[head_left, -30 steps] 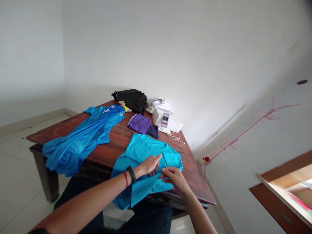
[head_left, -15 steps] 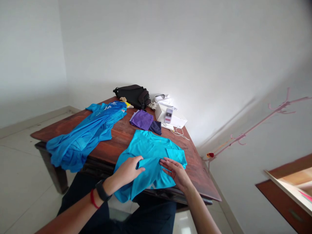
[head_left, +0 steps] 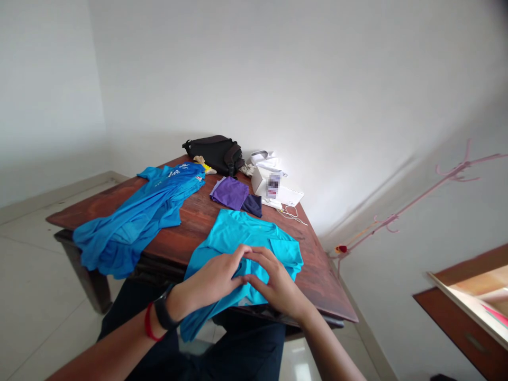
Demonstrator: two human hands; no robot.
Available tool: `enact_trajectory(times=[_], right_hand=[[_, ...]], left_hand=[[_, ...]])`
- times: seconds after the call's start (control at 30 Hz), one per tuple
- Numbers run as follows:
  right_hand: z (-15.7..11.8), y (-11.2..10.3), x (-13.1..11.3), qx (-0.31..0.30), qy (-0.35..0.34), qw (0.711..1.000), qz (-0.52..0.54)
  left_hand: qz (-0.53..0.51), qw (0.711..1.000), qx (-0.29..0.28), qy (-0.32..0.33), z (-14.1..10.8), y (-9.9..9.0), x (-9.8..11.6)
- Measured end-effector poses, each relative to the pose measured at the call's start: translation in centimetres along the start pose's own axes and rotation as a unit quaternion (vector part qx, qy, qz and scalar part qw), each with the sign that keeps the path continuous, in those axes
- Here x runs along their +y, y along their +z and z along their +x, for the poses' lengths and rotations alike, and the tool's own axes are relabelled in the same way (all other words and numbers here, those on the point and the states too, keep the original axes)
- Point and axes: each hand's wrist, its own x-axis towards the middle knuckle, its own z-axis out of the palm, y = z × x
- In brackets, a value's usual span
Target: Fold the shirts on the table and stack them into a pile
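A turquoise T-shirt [head_left: 254, 228] lies partly folded at the front of the table, one end hanging over the edge. My left hand [head_left: 212, 278], with a black band and a red cord at its wrist, curls over a raised fold of the shirt. From the other side, my right hand [head_left: 278, 283] curves onto the same fold. Fingertips and thumbs of both hands meet in a ring, with bunched fabric showing inside it. Both hands appear to hold the cloth, though the exact grip is partly hidden.
On the brown wooden table [head_left: 321, 275] lie a long blue garment [head_left: 130, 225], a folded purple cloth [head_left: 230, 193] and a dark cloth [head_left: 253, 205]. Behind them are a black bag [head_left: 214, 153], a white box [head_left: 291, 196] and a white cable [head_left: 292, 214]. A pink coat rack [head_left: 420, 196] leans at the right.
My hands have come together over the shirt, the left moving right and the right moving left, until their fingertips meet. The raised fold has been bunched between them.
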Motion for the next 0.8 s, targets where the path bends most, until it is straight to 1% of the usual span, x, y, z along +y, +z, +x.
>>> enact_trajectory(times=[0.1,0.17,0.3,0.37,0.43,0.5,0.6,0.7,0.8], right_hand=[[0.7,-0.5,-0.1,-0.036,-0.018,0.999,-0.005],[0.9,-0.6,-0.1,-0.049,-0.019,0.999,0.002],[1.0,-0.9,-0.4,-0.045,0.011,0.999,0.008],[1.0,-1.2,-0.7,-0.046,0.022,0.999,0.009],[1.1,-1.7,-0.8,-0.033,0.024,0.999,0.005],[1.2,-2.3,-0.7,0.006,0.025,1.0,0.0],[1.3,-3.7,-0.2,0.095,0.036,0.995,-0.004],[1.2,-5.3,0.1,0.185,0.054,0.981,-0.002],[0.5,-6.7,0.2,0.26,0.068,0.963,0.022]], left_hand=[[-0.017,1.0,0.0,0.004,-0.3,-0.3,0.9],[-0.016,1.0,-0.008,0.004,-0.6,-0.5,1.4],[-0.001,1.0,-0.018,-0.017,-1.0,-0.5,2.1],[-0.005,0.999,-0.008,-0.03,-1.0,0.0,1.9],[-0.005,0.999,0.009,-0.04,-0.9,0.7,1.6],[0.012,0.999,0.022,-0.046,-0.8,1.5,1.2],[0.052,0.997,0.015,-0.049,-0.8,2.1,0.6],[0.086,0.994,0.013,-0.067,-1.3,1.9,0.0],[0.104,0.99,0.034,-0.092,-2.3,1.5,-1.5]])
